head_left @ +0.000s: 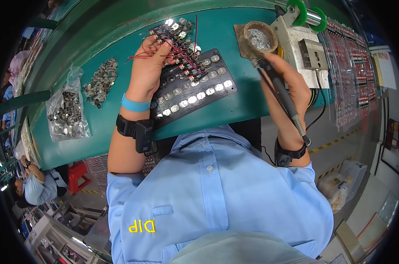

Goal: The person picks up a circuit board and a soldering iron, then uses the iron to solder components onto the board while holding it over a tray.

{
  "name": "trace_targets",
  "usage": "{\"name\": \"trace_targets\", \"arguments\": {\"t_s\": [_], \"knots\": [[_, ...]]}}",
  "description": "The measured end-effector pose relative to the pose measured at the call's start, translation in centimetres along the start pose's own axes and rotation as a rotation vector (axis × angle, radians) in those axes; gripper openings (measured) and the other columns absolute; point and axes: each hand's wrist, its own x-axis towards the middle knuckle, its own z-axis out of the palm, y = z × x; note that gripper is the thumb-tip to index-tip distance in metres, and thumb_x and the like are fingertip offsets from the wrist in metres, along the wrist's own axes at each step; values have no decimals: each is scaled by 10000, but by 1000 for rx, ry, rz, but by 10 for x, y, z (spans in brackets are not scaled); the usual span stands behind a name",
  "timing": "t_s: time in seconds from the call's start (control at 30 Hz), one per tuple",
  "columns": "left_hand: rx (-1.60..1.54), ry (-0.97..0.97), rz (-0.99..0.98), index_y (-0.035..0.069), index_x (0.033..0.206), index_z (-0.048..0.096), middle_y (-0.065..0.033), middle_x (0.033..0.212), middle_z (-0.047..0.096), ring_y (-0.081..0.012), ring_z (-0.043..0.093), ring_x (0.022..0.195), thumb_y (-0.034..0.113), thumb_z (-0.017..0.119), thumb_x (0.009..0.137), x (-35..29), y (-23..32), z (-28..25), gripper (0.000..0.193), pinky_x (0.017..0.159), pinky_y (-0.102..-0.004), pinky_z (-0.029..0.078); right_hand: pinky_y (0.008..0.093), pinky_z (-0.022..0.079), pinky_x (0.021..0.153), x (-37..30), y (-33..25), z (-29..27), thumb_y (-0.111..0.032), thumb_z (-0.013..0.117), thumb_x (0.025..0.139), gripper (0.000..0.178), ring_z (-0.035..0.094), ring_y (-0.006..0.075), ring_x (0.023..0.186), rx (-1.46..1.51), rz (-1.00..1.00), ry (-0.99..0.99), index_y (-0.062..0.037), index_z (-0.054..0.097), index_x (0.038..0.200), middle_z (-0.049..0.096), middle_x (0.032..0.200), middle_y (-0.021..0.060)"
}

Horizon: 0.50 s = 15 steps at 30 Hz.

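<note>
My left hand is closed on a strip of small components with red and black wires, held above the upper part of a black tray. Rows of round, shiny disc-like parts sit in the tray, and the held strip hides some of them. In my right hand is a soldering iron, gripped like a pen. Its front end points toward a round bowl filled with silvery bits, and I cannot tell whether the tip touches it.
A pile of small metallic parts and a clear plastic bag of similar parts lie left on the green mat. At right stand a metal box and a green solder reel. Wired strips fill the far right.
</note>
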Motion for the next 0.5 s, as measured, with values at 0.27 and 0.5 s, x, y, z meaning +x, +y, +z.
{"name": "trace_targets", "arguments": {"t_s": [0.27, 0.5], "knots": [[7, -17, -15, 9, 1245, 494, -41, 936, 624, -104, 610, 727, 91, 698, 899, 1, -2, -5, 411, 646, -263, 567, 254, 505, 795, -5, 8, -6, 68, 721, 777, 375, 678, 169, 884, -51, 21, 0, -63, 701, 1128, 704, 953, 99], [-69, -23, -3, 13, 1225, 498, -47, 944, 628, -113, 623, 752, 69, 680, 905, 2, -3, -7, 373, 654, -271, 574, 252, 510, 778, -12, -7, 14, 64, 730, 768, 397, 671, 154, 862, 319, 93, -44, -46, 693, 1148, 704, 911, 98]]}}
